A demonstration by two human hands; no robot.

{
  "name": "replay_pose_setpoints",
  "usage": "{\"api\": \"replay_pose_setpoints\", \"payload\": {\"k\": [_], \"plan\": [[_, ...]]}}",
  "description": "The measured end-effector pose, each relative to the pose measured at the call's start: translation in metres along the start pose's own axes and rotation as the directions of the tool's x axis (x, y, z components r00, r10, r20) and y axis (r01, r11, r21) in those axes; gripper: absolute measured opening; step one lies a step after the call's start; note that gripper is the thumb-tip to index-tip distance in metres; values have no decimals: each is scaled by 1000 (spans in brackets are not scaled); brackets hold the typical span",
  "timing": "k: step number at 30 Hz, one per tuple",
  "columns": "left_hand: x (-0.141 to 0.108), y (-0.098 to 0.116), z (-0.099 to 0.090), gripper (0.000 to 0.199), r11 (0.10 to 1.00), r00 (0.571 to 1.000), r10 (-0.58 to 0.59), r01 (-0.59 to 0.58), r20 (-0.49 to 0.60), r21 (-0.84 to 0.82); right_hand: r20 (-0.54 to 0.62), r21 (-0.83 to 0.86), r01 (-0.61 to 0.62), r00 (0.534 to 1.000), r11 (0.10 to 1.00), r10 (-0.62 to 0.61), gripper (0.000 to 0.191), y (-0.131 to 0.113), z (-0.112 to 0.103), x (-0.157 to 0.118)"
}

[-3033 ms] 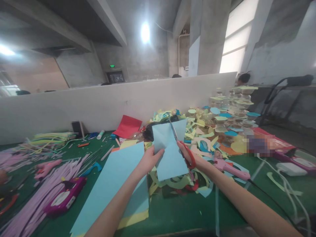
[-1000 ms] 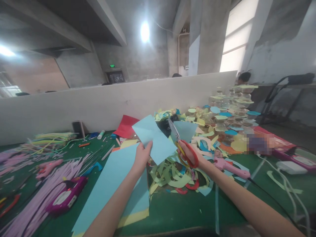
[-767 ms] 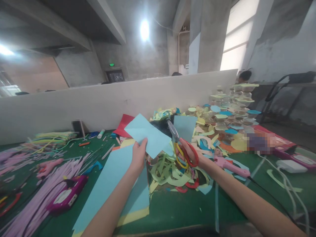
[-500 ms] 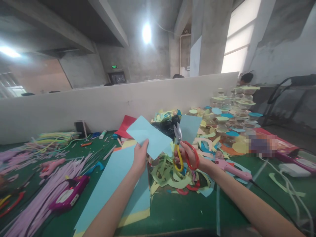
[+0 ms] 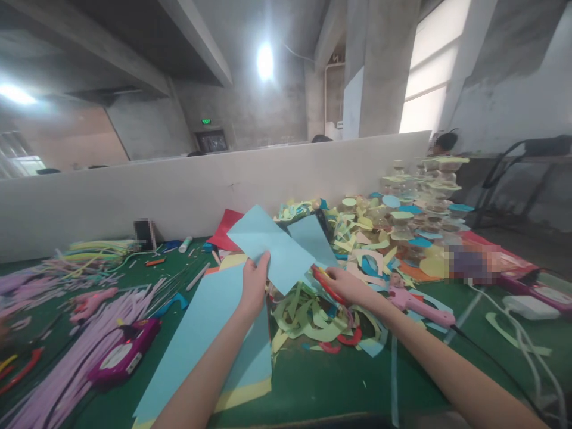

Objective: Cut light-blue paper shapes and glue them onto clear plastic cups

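Observation:
My left hand [image 5: 256, 283] pinches the lower edge of a light blue paper sheet [image 5: 272, 244], thumb on top. My right hand [image 5: 346, 285] is closed on the red and yellow handles of the scissors [image 5: 328, 283], at the right end of that sheet. The scissor blades are hidden at the paper. Another light blue piece [image 5: 313, 238] lies tilted behind the scissors. Under my left forearm is a stack of large light blue sheets [image 5: 196, 333] with yellow ones beneath. Green paper scraps [image 5: 308, 319] lie heaped below the scissors.
Purple strips [image 5: 93, 339] and a magenta device [image 5: 127, 351] lie at left, near another person's hand [image 5: 5, 333] and scissors. A pink glue gun [image 5: 422, 304] with a cord is at right. Stacked clear cups with paper discs [image 5: 404, 217] stand behind, before a white partition [image 5: 232, 190].
The scissors have swung down from upright, and their blades have gone out of sight at the sheet's right end. The piece behind now appears tilted. My left hand has barely moved.

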State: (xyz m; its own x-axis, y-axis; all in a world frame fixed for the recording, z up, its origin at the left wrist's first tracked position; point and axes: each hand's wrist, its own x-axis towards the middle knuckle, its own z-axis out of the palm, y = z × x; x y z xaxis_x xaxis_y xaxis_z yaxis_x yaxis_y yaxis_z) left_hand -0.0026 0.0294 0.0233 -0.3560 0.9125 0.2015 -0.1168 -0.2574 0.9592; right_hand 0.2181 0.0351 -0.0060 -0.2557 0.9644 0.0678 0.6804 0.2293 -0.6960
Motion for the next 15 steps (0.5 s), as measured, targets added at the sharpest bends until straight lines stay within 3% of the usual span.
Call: {"api": "replay_pose_setpoints", "payload": {"k": [4, 8, 12, 15], "plan": [[-1, -1, 2, 33, 1000, 1000, -14, 14, 23, -22, -41, -333, 51, 997, 942, -69, 35, -1, 0, -4], [-5, 2, 3, 37, 998, 996, -54, 56, 78, -31, -16, -455, 96, 993, 885, -116, 35, 0, 1, -7], [-12, 6, 5, 34, 985, 957, -173, 171, 234, 28, -59, -388, 136, 983, 912, -172, 36, 5, -3, -2], [-18, 7, 7, 34, 967, 900, -252, 223, 355, 122, -173, -88, 127, 975, 988, -140, 41, 4, -9, 5]]}}
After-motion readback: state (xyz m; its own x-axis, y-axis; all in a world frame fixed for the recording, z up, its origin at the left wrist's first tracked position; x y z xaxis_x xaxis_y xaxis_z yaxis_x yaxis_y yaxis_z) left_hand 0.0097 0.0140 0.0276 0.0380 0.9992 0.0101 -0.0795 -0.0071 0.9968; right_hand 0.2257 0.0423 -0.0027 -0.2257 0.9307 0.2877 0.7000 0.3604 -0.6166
